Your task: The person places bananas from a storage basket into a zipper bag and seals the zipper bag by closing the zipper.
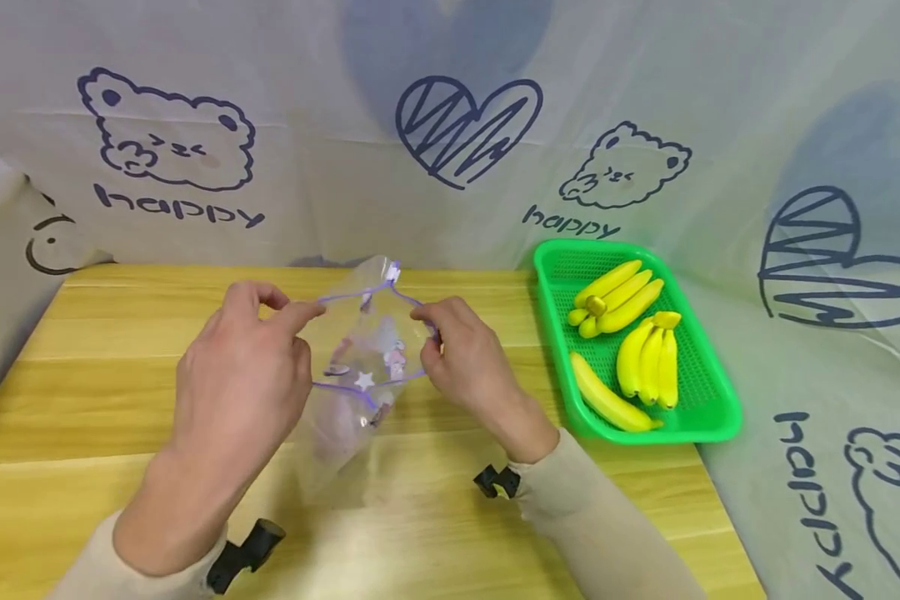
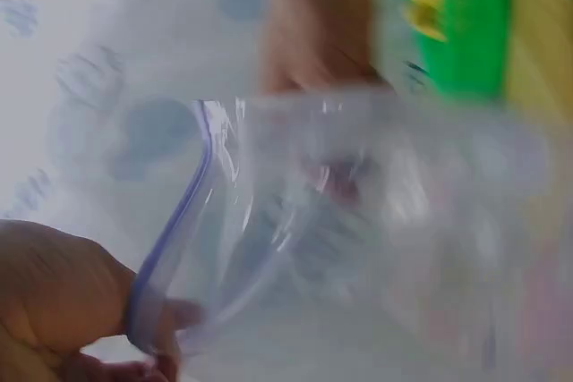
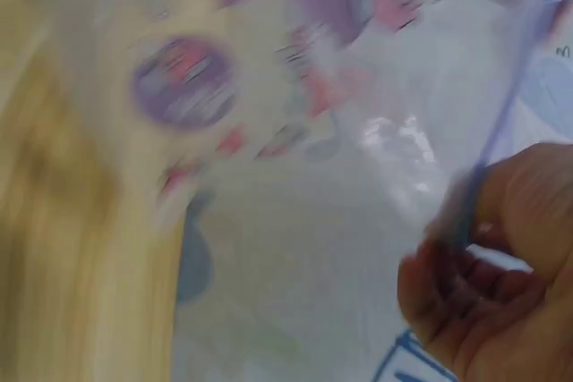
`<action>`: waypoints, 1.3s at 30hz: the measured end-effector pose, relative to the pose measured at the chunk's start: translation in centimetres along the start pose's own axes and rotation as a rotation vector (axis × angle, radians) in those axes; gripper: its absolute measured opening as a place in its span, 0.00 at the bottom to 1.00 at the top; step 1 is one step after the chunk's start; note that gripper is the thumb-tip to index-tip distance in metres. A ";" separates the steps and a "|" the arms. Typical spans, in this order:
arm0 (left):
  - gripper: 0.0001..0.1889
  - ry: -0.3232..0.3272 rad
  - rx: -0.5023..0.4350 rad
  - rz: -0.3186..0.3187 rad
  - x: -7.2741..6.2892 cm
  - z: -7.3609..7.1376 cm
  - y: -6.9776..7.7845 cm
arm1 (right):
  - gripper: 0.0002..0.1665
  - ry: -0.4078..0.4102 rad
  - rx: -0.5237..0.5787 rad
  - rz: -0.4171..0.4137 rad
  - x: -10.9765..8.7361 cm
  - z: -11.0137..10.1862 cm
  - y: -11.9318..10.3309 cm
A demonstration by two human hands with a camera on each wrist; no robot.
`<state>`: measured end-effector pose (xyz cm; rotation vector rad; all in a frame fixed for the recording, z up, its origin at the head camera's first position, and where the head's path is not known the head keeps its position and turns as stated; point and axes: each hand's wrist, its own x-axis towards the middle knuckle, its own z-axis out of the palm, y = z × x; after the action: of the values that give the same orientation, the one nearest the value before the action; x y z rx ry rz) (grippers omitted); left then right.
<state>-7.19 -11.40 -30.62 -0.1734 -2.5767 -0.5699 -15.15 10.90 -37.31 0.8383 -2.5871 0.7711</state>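
seemingly, bag (image 1: 364,381) edges (image 1: 347,296) stand apart

Table (image 1: 82,375), one: yellow wood-grain top, lighter and darker bands running side to side; is carrying one green perforated basket (image 1: 697,423), round-cornered, which is standing upright at the right-hand edge.

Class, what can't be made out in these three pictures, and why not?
Left wrist view: the fingers of the right hand, blurred behind the shiny bag.
Left wrist view: the rest of the green basket and its bananas, cut off by the top edge.
Right wrist view: details inside the purple round print, smeared by blur.
Head view: part of the lower-right bear drawing, cut off by the right edge.
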 end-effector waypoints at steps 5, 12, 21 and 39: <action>0.19 0.101 0.001 0.193 -0.1 0.4 1.4 | 0.25 -0.122 0.058 0.034 0.1 0.5 -0.7; 0.08 -0.132 0.140 0.208 -0.8 5.2 -0.1 | 0.24 -0.306 -0.195 0.112 -0.5 1.6 -0.2; 0.09 -0.121 0.153 0.386 -0.2 8.0 -1.4 | 0.17 -0.262 -0.211 0.103 -1.1 1.7 0.4; 0.02 -0.109 0.150 0.347 -0.1 9.5 -2.6 | 0.23 -0.172 -0.240 0.043 -2.4 2.9 1.3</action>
<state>-11.85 -9.71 -39.15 -0.5994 -2.5963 -0.2441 -14.38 11.18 -41.18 0.8085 -2.7844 0.4016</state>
